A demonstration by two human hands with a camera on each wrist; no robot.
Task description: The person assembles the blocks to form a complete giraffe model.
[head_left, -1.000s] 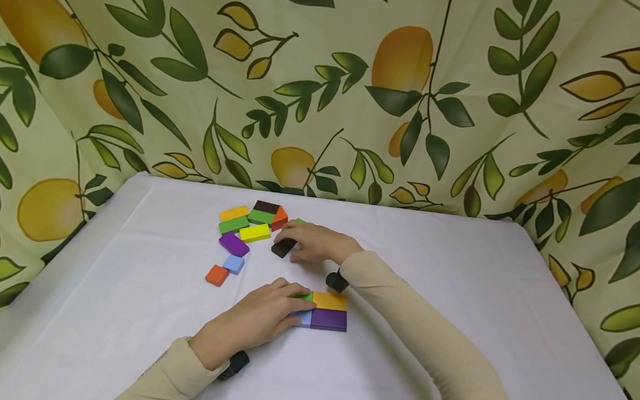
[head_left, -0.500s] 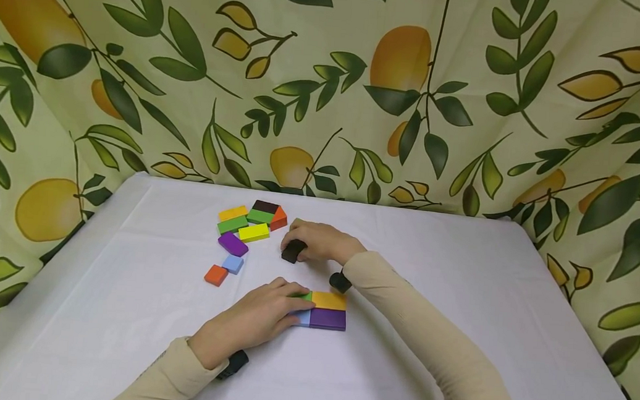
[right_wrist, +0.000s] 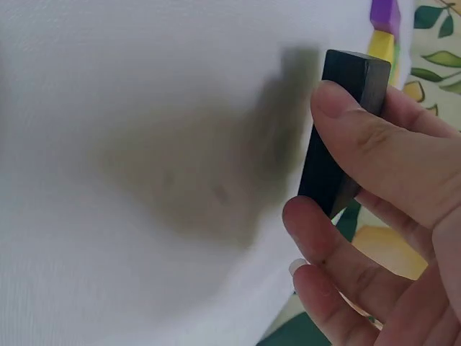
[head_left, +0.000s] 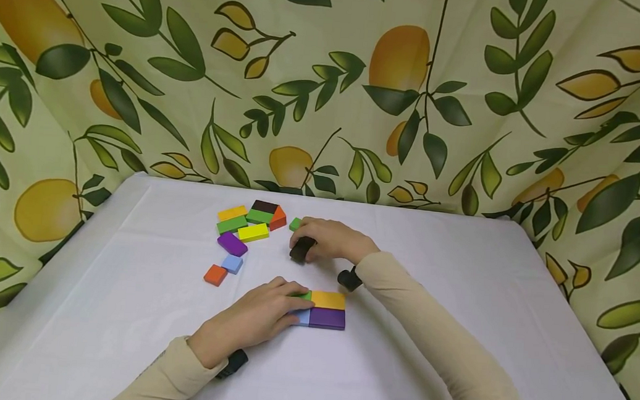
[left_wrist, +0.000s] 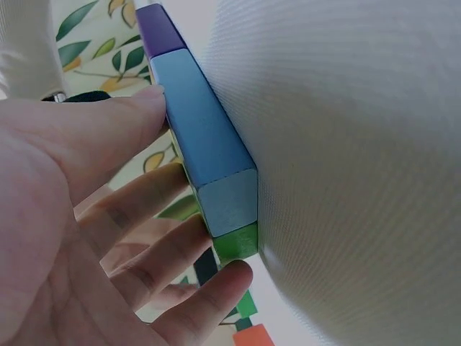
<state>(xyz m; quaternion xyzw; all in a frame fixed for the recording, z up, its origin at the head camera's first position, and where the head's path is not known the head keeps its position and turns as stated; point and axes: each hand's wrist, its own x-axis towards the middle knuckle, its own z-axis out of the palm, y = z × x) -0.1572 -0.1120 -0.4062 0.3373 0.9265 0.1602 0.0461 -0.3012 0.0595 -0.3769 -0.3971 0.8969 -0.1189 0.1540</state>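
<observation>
Between the thumb and fingers of my right hand [head_left: 332, 240] is a black wooden block [head_left: 301, 249], a long bar in the right wrist view, held over the cloth with its shadow beside it. My left hand [head_left: 256, 314] rests on the left end of a flat rectangle of joined blocks, its fingers spread over them. These are a light blue block [left_wrist: 205, 119], a green block [left_wrist: 238, 243], a purple block [head_left: 327, 319] and an orange-yellow block [head_left: 328, 300]. In the head view, my left fingers partly cover the blue and green ones.
Loose blocks lie to the far left, among them a yellow block [head_left: 253, 232], a purple block [head_left: 232, 244], a light blue block [head_left: 232, 264] and a red-orange block [head_left: 215, 275]. A small green block [head_left: 295, 224] peeks out beside my right hand. A patterned curtain [head_left: 328, 89] hangs behind the white-covered table [head_left: 97, 283].
My right hand has moved a little to the right with the black block, which has turned in its grip. The small green block behind is uncovered again. My left hand stays put.
</observation>
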